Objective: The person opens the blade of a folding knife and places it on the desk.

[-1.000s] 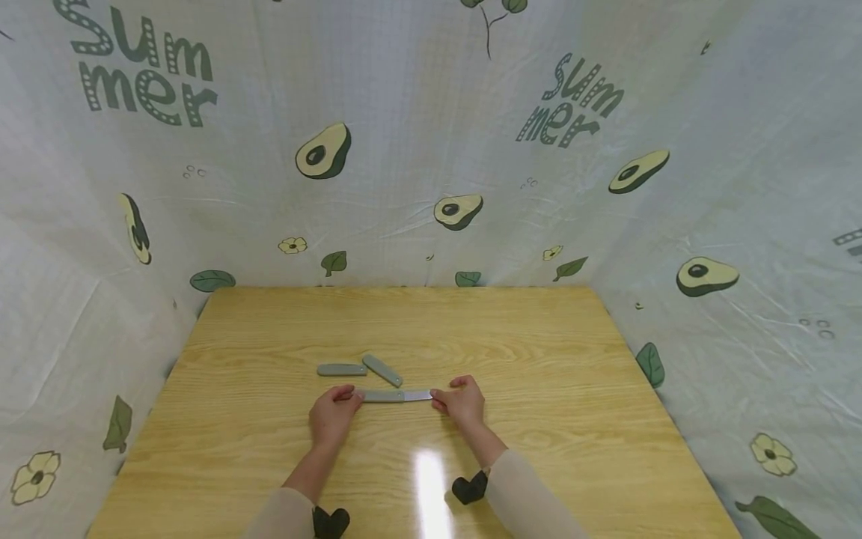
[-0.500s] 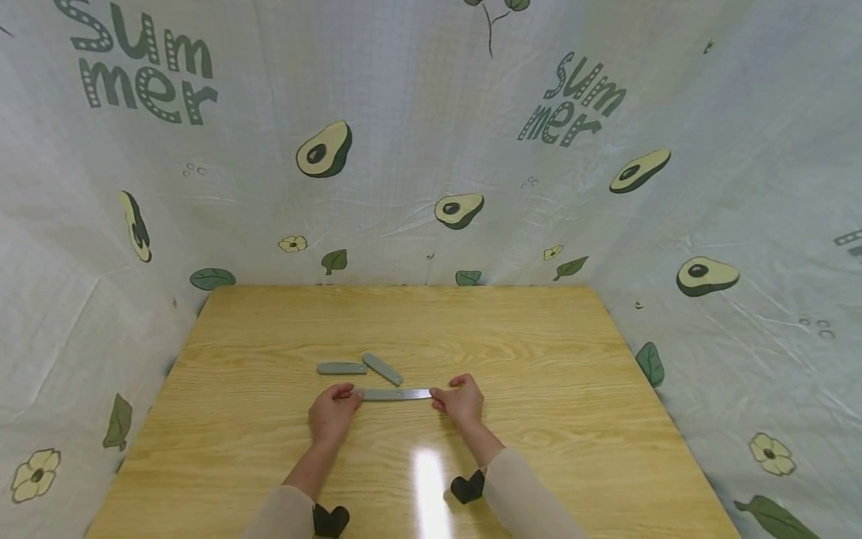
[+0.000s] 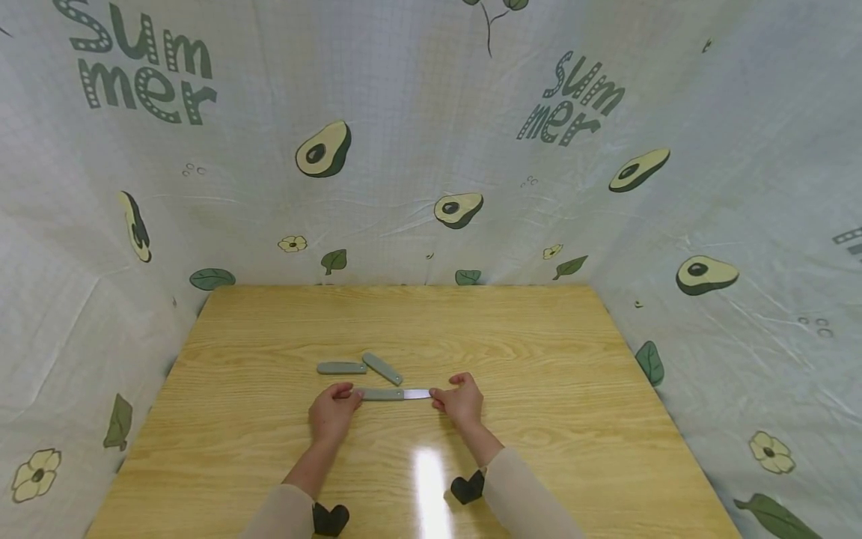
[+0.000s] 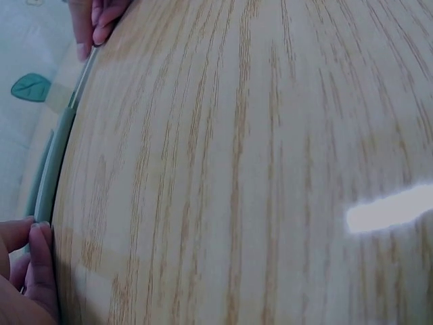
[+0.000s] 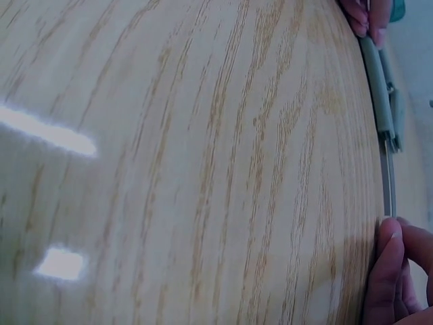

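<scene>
An unfolded folding knife point(image 3: 382, 394) with a grey-green handle lies crosswise low over the table, its blade point(image 3: 417, 394) pointing right. My left hand point(image 3: 333, 412) pinches the handle's left end between thumb and fingers, as the left wrist view shows at the handle point(image 4: 54, 166). At the other end my right hand point(image 3: 462, 400) pinches the blade tip, with the bare steel point(image 5: 388, 176) running up from my fingertips in the right wrist view. Just beyond lie two folded knives of the same colour: one level point(image 3: 341, 368), one slanted point(image 3: 381, 369), their ends close together.
The wood-grain table point(image 3: 512, 337) spreads under both hands, with a bright glare streak near its front. A pale curtain point(image 3: 390, 97) printed with avocados and leaves stands behind it and along both sides.
</scene>
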A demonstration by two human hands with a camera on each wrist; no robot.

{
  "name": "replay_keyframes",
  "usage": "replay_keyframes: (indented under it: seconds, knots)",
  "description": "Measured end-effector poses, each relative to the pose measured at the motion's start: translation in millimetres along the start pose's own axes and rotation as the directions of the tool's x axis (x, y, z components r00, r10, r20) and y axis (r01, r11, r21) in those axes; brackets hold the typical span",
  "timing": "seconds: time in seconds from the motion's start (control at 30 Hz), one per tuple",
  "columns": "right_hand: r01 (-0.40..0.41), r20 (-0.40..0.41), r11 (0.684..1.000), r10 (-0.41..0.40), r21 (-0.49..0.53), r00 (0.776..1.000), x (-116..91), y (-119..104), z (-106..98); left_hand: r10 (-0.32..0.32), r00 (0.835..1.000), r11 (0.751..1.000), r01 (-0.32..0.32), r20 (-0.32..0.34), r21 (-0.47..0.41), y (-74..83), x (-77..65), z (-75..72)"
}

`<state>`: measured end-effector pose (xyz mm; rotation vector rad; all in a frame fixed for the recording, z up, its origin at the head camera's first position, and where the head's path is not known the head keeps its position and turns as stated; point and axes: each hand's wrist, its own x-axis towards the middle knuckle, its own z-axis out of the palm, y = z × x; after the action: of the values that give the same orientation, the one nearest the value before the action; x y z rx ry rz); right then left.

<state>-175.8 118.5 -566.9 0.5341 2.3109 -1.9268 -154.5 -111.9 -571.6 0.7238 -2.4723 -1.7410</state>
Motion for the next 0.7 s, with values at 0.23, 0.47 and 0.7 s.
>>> replay_keyframes:
  seconds: [0.23, 0.47, 0.7]
  knots:
    - [0.011, 0.005, 1.0, -0.011, -0.002, 1.0, -0.2, 0.7, -0.1, 0.01, 1.0, 0.999, -0.01, -0.006, -0.032, 1.2, -1.3, -0.6]
    - [0.016, 0.002, 1.0, -0.016, -0.024, 1.0, -0.7, 0.2, -0.4, 0.008, 1.0, 0.996, -0.007, 0.015, -0.088, 1.0, -2.4, -2.0]
    - [0.041, -0.034, 0.996, -0.044, -0.076, 0.998, -3.3, 0.3, 1.4, 0.05, 0.999, 0.995, -0.049, -0.008, 0.081, 0.5, -1.6, -3.0]
